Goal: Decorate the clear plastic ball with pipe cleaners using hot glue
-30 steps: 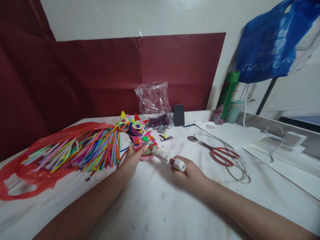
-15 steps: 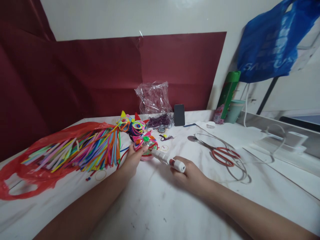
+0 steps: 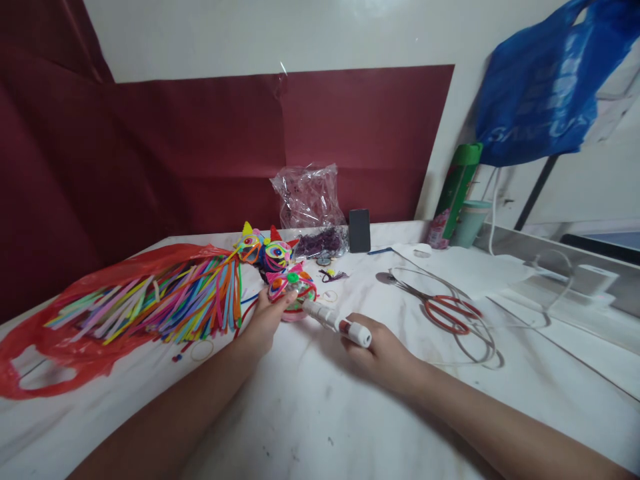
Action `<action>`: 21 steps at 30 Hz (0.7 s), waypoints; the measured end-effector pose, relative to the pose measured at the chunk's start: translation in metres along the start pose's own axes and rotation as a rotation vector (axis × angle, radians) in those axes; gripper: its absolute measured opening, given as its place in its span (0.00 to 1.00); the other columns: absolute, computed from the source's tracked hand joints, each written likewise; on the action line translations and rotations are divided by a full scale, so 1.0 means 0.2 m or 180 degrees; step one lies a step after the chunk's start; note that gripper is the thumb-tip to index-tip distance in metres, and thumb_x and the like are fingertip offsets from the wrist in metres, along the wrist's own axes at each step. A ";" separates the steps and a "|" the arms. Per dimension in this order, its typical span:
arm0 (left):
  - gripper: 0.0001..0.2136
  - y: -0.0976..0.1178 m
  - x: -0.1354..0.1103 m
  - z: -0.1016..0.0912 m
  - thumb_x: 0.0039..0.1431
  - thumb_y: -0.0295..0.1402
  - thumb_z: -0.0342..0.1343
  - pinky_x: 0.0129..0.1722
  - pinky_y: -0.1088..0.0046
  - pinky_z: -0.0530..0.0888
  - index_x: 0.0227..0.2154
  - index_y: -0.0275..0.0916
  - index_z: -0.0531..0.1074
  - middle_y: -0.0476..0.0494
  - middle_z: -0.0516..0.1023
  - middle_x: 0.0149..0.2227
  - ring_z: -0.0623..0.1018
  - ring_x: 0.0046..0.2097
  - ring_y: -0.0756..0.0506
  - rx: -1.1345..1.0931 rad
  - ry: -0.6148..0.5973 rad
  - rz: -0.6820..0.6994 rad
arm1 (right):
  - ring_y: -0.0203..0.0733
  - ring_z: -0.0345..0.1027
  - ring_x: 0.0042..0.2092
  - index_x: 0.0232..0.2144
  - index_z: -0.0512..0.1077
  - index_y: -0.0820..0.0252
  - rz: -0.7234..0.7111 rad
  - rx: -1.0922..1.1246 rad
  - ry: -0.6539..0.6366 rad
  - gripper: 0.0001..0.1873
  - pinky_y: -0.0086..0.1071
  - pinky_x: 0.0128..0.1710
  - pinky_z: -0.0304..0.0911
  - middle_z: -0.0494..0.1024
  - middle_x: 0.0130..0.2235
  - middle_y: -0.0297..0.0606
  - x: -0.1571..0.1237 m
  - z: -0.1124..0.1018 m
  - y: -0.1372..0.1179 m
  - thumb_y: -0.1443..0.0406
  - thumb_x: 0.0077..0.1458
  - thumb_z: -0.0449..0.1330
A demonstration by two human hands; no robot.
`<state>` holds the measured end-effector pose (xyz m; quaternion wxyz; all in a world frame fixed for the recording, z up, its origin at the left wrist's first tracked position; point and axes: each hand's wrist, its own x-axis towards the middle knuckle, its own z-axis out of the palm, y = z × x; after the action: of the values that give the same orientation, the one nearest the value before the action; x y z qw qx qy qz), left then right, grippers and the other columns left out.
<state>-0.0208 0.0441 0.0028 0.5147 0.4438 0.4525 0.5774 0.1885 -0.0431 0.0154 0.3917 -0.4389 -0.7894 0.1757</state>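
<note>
My left hand [image 3: 263, 323] grips a small, round, colourful pipe-cleaner craft [image 3: 293, 291] with pink ears and a green dot, resting on the white table [image 3: 320, 413]. My right hand [image 3: 383, 350] is closed round a white glue pen [image 3: 337, 323] with a red band. The pen's tip points into the craft's right side. Two similar pipe-cleaner faces [image 3: 263, 250] stand just behind the held craft.
A red plastic bag with several loose coloured pipe cleaners [image 3: 160, 300] lies at the left. Red-handled scissors [image 3: 440, 308] lie at the right on a wire loop. At the back stand a clear crumpled bag [image 3: 307, 197], a dark phone [image 3: 359, 231], a green can [image 3: 457, 190] and a teal cup [image 3: 470, 223].
Almost nothing has changed. Both hands keep their hold on the craft and the pen, and the view has shifted very slightly.
</note>
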 end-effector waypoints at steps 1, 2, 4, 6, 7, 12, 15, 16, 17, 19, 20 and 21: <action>0.23 0.00 0.00 0.00 0.47 0.38 0.67 0.52 0.59 0.71 0.43 0.41 0.64 0.42 0.79 0.45 0.79 0.46 0.42 0.0008 0.0000 0.0007 | 0.35 0.57 0.25 0.23 0.59 0.56 0.0010 -0.0016 0.0014 0.05 0.28 0.26 0.55 0.64 0.23 0.30 0.00 0.00 0.00 0.71 0.47 0.50; 0.23 0.00 0.00 0.00 0.47 0.38 0.67 0.52 0.60 0.71 0.43 0.41 0.64 0.42 0.79 0.45 0.79 0.47 0.43 0.0017 0.0007 0.0014 | 0.35 0.57 0.25 0.23 0.59 0.56 0.0020 -0.0032 0.0030 0.05 0.27 0.26 0.55 0.64 0.23 0.30 0.00 0.00 0.01 0.71 0.46 0.50; 0.23 0.00 0.00 0.00 0.46 0.38 0.67 0.53 0.60 0.70 0.43 0.41 0.64 0.41 0.79 0.44 0.79 0.47 0.43 0.0035 0.0036 0.0019 | 0.35 0.57 0.25 0.23 0.59 0.57 0.0032 -0.0044 0.0079 0.06 0.27 0.26 0.55 0.64 0.23 0.29 0.00 -0.01 0.01 0.72 0.46 0.51; 0.23 0.00 0.01 -0.01 0.46 0.38 0.67 0.53 0.59 0.70 0.43 0.41 0.65 0.41 0.79 0.44 0.79 0.46 0.42 0.0042 0.0055 0.0020 | 0.34 0.56 0.25 0.23 0.59 0.57 0.0047 -0.0038 0.0098 0.06 0.27 0.26 0.55 0.63 0.23 0.29 0.00 -0.01 0.02 0.72 0.46 0.51; 0.23 0.00 0.01 -0.01 0.46 0.38 0.67 0.53 0.58 0.69 0.43 0.41 0.65 0.42 0.80 0.43 0.79 0.46 0.42 0.0041 0.0063 0.0024 | 0.34 0.56 0.25 0.23 0.59 0.57 0.0049 -0.0028 0.0099 0.06 0.26 0.25 0.55 0.63 0.23 0.29 0.00 -0.01 0.02 0.72 0.45 0.51; 0.22 0.00 0.00 -0.01 0.45 0.37 0.68 0.53 0.59 0.70 0.42 0.41 0.65 0.43 0.80 0.42 0.79 0.47 0.42 0.0004 0.0062 0.0059 | 0.34 0.57 0.25 0.23 0.58 0.57 -0.0031 0.0034 0.0028 0.06 0.27 0.25 0.55 0.64 0.23 0.29 0.00 0.00 0.01 0.71 0.48 0.50; 0.22 0.01 -0.01 0.00 0.45 0.37 0.68 0.51 0.60 0.71 0.41 0.41 0.65 0.43 0.80 0.42 0.79 0.46 0.42 -0.0037 0.0054 0.0051 | 0.34 0.57 0.26 0.23 0.58 0.56 -0.0071 0.0060 0.0037 0.06 0.27 0.26 0.56 0.64 0.24 0.30 0.00 0.00 0.00 0.70 0.50 0.50; 0.22 0.01 -0.01 0.01 0.45 0.37 0.68 0.51 0.60 0.72 0.41 0.41 0.65 0.43 0.80 0.42 0.80 0.45 0.42 -0.0062 0.0045 0.0042 | 0.34 0.57 0.26 0.23 0.59 0.56 -0.0071 0.0069 0.0036 0.06 0.27 0.26 0.56 0.64 0.24 0.30 0.00 0.00 -0.01 0.71 0.50 0.51; 0.22 0.02 -0.01 0.01 0.45 0.37 0.68 0.50 0.60 0.72 0.41 0.41 0.64 0.43 0.80 0.42 0.80 0.44 0.42 -0.0085 0.0039 0.0036 | 0.35 0.57 0.26 0.23 0.59 0.56 -0.0063 0.0071 0.0038 0.06 0.27 0.26 0.57 0.64 0.24 0.30 0.00 0.00 -0.01 0.71 0.49 0.51; 0.22 0.01 -0.01 0.01 0.44 0.37 0.68 0.50 0.60 0.72 0.40 0.41 0.64 0.43 0.80 0.42 0.80 0.44 0.42 -0.0105 0.0044 0.0034 | 0.35 0.57 0.26 0.23 0.59 0.57 -0.0032 0.0048 0.0049 0.07 0.28 0.26 0.57 0.64 0.24 0.30 0.00 0.00 -0.01 0.72 0.48 0.51; 0.22 0.01 -0.01 0.00 0.44 0.37 0.68 0.51 0.59 0.72 0.40 0.41 0.64 0.43 0.80 0.41 0.80 0.44 0.42 -0.0099 0.0053 0.0036 | 0.35 0.57 0.25 0.23 0.59 0.57 -0.0027 0.0029 0.0056 0.07 0.28 0.26 0.57 0.64 0.24 0.30 0.00 0.00 0.00 0.73 0.47 0.51; 0.23 0.01 0.00 0.00 0.44 0.37 0.68 0.51 0.59 0.71 0.40 0.41 0.65 0.43 0.80 0.41 0.80 0.45 0.42 -0.0083 0.0061 0.0038 | 0.35 0.57 0.25 0.23 0.59 0.57 -0.0021 0.0007 0.0075 0.07 0.28 0.26 0.56 0.64 0.23 0.30 0.00 0.00 0.00 0.73 0.47 0.51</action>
<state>-0.0206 0.0431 0.0042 0.5126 0.4343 0.4472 0.5905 0.1883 -0.0429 0.0150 0.4019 -0.4379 -0.7860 0.1701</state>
